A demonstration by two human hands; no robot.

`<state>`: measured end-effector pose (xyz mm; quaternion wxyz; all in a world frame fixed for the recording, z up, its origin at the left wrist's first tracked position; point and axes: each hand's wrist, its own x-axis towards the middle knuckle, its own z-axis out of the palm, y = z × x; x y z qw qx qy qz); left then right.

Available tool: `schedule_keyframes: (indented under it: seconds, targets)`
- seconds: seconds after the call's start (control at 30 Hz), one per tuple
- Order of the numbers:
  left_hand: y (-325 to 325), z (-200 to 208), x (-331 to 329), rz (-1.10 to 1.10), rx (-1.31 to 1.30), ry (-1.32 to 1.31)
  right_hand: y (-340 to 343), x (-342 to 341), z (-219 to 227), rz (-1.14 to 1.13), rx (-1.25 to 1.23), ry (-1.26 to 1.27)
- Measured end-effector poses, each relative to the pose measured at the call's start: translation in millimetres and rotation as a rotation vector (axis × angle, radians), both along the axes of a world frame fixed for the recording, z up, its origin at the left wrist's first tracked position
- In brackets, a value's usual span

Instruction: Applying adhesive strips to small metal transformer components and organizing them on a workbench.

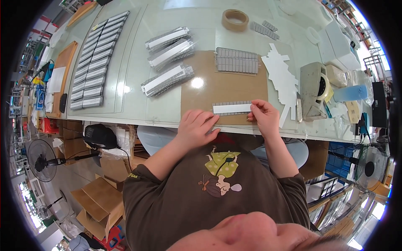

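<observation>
- I see a white strip point(231, 108) atop a grey row of blocks point(236, 113), on brown board point(234, 90) at the counter's point(163, 111) front edge.
- Right hand point(266, 120) pinches its right end.
- Left hand point(196, 125) loosely open, beside its left end.

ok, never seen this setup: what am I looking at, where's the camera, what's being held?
No robot here: these are a person's two bare hands. The single picture comes from a wide fisheye camera worn on the head, looking down, so straight edges bend near the rim.

On the table lies a brown sheet. On that, close to the person, a white strip lies along a grey segmented piece. The right hand pinches the right end with its fingers; the left hand rests by the left end, its grip unclear.

Around them: a grey segmented block, a tape roll and a jagged white pile.
</observation>
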<state>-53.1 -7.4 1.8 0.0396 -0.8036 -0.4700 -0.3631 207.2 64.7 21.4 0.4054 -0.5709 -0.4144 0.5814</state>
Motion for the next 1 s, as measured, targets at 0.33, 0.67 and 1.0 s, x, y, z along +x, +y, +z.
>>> schedule_keyframes:
  seconds: [0.33,0.67,1.0]
  targets:
    - [0.8,2.6,0.9,-0.007,-0.017,0.007,1.3,-1.7,-0.7,0.022,0.0,-0.03]
    - [-0.4,2.1,2.5,-0.004,-0.034,0.002,-5.9,1.4,3.0,-0.027,0.046,-0.019]
    - [0.5,-0.2,2.7,0.023,-0.017,0.014,-28.0,70.9,1.8,-0.209,0.859,-0.731]
